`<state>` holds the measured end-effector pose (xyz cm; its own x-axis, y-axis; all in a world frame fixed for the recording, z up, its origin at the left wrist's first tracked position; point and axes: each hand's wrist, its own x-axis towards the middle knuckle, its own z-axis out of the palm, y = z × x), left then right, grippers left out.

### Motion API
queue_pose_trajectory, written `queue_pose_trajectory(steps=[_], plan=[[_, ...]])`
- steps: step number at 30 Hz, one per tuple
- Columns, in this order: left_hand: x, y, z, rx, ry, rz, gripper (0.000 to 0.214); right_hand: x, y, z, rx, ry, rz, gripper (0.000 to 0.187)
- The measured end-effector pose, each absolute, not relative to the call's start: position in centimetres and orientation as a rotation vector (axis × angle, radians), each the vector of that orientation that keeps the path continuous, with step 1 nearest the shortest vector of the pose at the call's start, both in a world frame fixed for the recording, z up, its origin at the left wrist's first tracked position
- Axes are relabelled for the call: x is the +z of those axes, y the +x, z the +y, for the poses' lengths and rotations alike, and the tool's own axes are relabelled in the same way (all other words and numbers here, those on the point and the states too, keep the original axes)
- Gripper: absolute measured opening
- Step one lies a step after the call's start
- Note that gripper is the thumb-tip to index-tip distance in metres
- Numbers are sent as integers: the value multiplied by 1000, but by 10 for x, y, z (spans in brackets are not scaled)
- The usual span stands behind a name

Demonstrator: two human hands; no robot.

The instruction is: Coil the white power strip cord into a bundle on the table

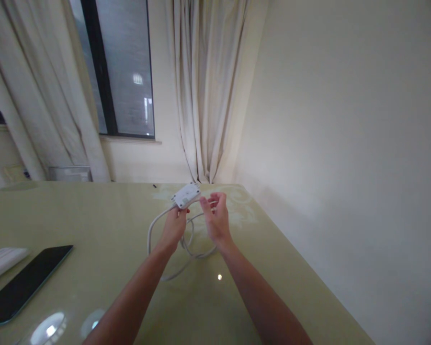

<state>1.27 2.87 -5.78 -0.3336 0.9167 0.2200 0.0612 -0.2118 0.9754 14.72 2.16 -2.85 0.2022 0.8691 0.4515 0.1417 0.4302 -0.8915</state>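
Observation:
My left hand (175,224) is closed on a small white power strip (187,195), held tilted above the far part of the table with its flat, screwed underside showing. From its left end a white cord (150,235) curves down to the tabletop and lies in loose loops between and under my forearms. My right hand (217,218) is just right of the power strip, its thumb and fingers curled around a stretch of the cord. Part of the cord is hidden behind this hand.
The glossy greenish table (104,215) meets a bare wall (345,143) on the right. At left lie a black tablet-like slab (27,282) and a white object (3,262). A tiny dark item (154,186) sits near the far edge. Curtains (208,96) hang by the window (125,72).

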Motion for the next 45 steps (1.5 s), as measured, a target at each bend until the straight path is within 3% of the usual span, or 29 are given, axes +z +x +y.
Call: queue_pose_trajectory(steps=[3,8,15,18,21,25,30,36,40,45], plan=[[-61,18,27,1590,1421,1459,10,-26,146,28,677,-919,-1291,78],[-67,22,25,1431,1699,1511,12,-23,147,46,866,-766,-1150,51],[-65,3,27,1305,1922,1639,37,-10,190,63,734,-710,-826,57],[-52,2,19,1252,2174,1436,34,-7,199,62,662,-681,-803,56],[-40,1,16,1463,2199,1323,29,-3,202,59,657,-640,-776,54],[-52,-8,28,1808,1552,1552,54,5,207,56,622,-594,-670,51],[-82,-18,40,1325,1306,1168,86,9,219,59,579,-505,-472,49],[-97,-2,37,1207,1574,1151,49,3,229,69,558,-540,-359,48],[-105,8,38,1333,1300,1222,30,4,238,71,498,-575,-370,46],[-98,-19,50,1586,963,1348,13,13,276,68,190,-598,-416,45]])
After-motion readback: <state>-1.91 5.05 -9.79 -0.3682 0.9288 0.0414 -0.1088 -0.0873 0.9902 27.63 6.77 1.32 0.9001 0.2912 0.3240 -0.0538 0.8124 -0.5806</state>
